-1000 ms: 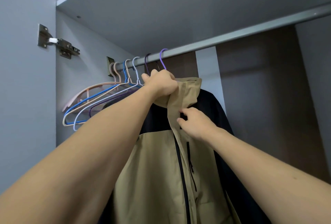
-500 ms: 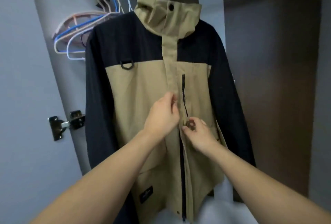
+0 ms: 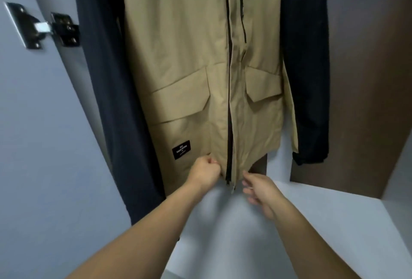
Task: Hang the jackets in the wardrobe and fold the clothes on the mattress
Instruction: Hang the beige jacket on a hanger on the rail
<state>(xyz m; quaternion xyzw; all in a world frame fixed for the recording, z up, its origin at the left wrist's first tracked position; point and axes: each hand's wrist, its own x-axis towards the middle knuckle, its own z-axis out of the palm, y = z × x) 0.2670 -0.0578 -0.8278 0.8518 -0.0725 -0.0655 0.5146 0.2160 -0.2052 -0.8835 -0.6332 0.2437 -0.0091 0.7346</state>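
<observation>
The jacket (image 3: pixel 189 60) hangs inside the wardrobe, tan front facing me, dark sleeves dangling at each side, hem above the white wardrobe floor (image 3: pixel 312 223). My left hand (image 3: pixel 206 170) is clenched on the bottom hem just left of the zip; my right hand (image 3: pixel 259 190) sits just beside the other front edge, fingers loosely curled, gripping nothing that I can see. The cloth looks light, soft and a bit slick, so I'd take it by the firmer hem and zip edges
</observation>
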